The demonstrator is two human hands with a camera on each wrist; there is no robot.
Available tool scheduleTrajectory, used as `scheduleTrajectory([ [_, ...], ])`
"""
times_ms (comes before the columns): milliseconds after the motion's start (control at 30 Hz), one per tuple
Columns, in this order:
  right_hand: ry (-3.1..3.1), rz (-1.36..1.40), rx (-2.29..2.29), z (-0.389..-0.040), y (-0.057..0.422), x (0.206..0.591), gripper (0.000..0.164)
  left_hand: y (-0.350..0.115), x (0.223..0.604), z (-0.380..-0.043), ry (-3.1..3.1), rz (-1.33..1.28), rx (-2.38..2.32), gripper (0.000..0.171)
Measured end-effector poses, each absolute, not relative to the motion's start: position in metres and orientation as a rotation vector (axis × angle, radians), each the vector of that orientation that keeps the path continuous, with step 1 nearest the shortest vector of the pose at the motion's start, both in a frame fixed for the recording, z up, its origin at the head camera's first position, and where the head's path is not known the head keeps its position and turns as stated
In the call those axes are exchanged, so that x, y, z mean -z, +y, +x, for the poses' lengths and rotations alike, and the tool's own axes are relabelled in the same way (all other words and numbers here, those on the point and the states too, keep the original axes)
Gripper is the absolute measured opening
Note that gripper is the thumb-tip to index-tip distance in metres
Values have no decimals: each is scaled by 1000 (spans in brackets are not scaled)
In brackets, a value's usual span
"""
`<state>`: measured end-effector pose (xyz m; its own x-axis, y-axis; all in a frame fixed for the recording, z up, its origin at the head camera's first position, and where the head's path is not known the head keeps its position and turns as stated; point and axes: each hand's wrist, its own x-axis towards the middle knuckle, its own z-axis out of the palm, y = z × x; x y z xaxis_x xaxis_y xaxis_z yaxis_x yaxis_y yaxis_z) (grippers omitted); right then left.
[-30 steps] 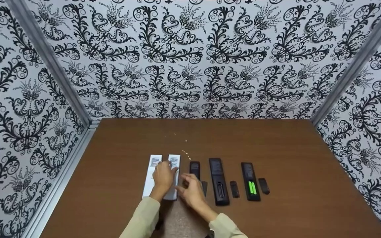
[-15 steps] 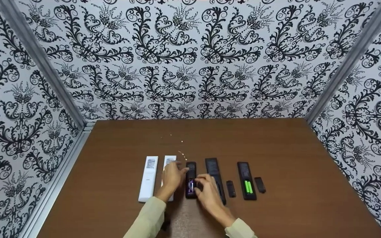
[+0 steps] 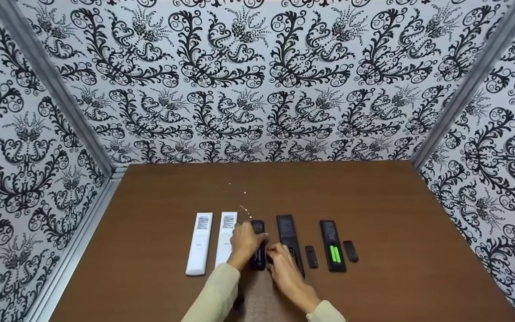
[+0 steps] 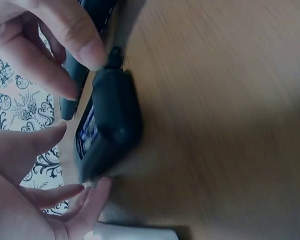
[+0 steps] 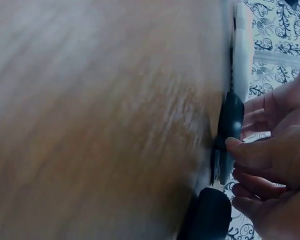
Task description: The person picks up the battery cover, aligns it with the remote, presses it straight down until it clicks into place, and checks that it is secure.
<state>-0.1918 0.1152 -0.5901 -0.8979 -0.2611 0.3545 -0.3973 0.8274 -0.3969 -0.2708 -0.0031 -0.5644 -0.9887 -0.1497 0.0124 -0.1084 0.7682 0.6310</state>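
A small black remote control lies on the table with batteries showing in its compartment. My left hand spans it, the thumb stretched over it in the head view. In the left wrist view the fingers of this hand reach the remote's side and the thumb stands raised. Between thumb and fingers, my right hand pinches a black battery cover by its tabbed end. The cover is held tilted beside the remote, overlapping the compartment in the left wrist view.
Two white remotes lie face down at left. Right of my hands are a longer black remote, partly covered by my right hand, a loose cover, a black remote with green batteries and another cover. White crumbs lie behind.
Both hands have moved right, from the second white remote to the small black one. The battery cover that lay beside the small remote is now in my right hand.
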Motion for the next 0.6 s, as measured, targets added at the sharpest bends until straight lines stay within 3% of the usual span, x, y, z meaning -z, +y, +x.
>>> scheduleTrajectory([
  [133, -2726, 538, -637, -192, 115, 591, 24, 4, 565, -271, -2949, 250, 974, 69],
  [333, -2724, 575, -573, -193, 115, 591, 17, 7, 569, -274, -2960, 357, 1051, 80],
  [433, -2727, 580, -572, -192, 116, 592, 14, 5, 570, -274, -2962, 380, 1129, 83],
  [600, -2730, 568, -578, -192, 117, 594, 16, 1, 569, -272, -2918, 327, 1197, 72],
])
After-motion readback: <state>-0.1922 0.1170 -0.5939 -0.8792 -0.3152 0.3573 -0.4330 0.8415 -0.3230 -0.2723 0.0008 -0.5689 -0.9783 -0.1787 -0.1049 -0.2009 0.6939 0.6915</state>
